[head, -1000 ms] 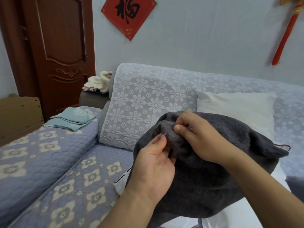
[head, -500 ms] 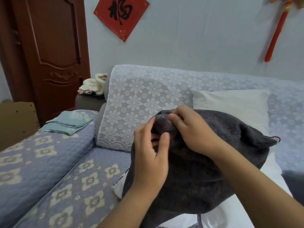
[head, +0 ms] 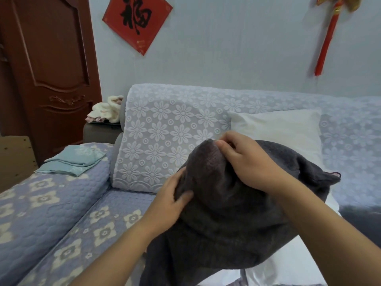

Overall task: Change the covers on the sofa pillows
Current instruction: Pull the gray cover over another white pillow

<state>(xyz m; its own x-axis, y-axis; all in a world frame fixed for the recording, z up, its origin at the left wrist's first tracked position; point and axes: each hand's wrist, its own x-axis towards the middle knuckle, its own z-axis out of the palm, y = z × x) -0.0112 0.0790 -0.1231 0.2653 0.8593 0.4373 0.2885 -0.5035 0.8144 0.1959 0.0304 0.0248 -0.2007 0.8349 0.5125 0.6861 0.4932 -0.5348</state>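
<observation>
Both hands grip the dark grey cover (head: 226, 203); right hand (head: 245, 162) pinches its top corner, left hand (head: 171, 201) clutches the side (white pillow (head: 278, 129) behind).

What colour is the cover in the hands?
Dark grey cover, plain with no pattern; the head view shows it.

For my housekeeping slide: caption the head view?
Both hands, left and right, grip a dark grey pillow cover over the sofa.

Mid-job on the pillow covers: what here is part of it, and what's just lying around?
Job: dark grey cover held in left hand and right hand; bare white pillow; folded teal fabric, possibly a fresh cover.
Lying about: cream bundle, red wall hanging.
</observation>
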